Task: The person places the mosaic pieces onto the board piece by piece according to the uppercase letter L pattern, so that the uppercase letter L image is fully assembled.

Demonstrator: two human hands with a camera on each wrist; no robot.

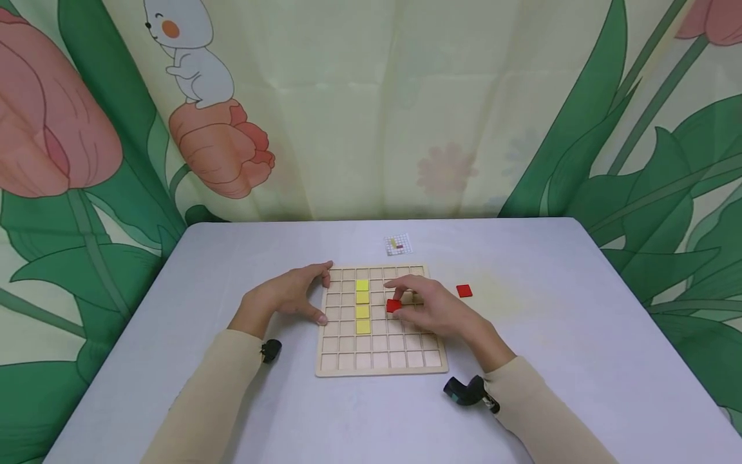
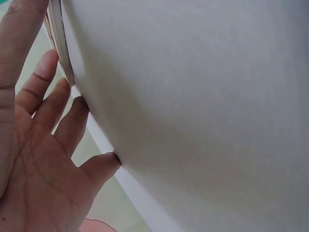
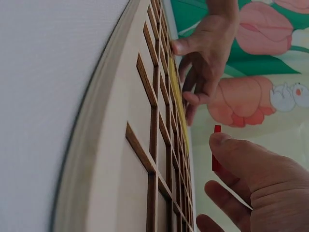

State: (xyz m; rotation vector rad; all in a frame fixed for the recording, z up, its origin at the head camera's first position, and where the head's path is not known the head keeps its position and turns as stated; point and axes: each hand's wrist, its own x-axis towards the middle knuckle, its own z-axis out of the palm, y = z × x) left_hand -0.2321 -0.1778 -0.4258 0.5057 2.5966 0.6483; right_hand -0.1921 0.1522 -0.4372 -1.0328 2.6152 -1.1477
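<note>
A wooden grid board (image 1: 382,372) lies on the table, with a column of several yellow square tiles (image 1: 362,311) in its cells. My right hand (image 1: 431,306) pinches a red square tile (image 1: 393,305) between thumb and fingers. In the right wrist view that tile (image 3: 217,159) stands on edge in the pinch, raised off the grid. My left hand (image 1: 292,293) rests along the board's left side, thumb and fingers spread apart. The left wrist view shows its fingers (image 2: 72,123) extended, fingertips down at the table surface beside the board's edge.
A second red tile (image 1: 464,290) lies on the white table (image 1: 551,309), right of the board. Behind the board is a small card (image 1: 398,244) printed with a grid and coloured cells. A patterned curtain (image 1: 359,129) hangs beyond the table's far edge.
</note>
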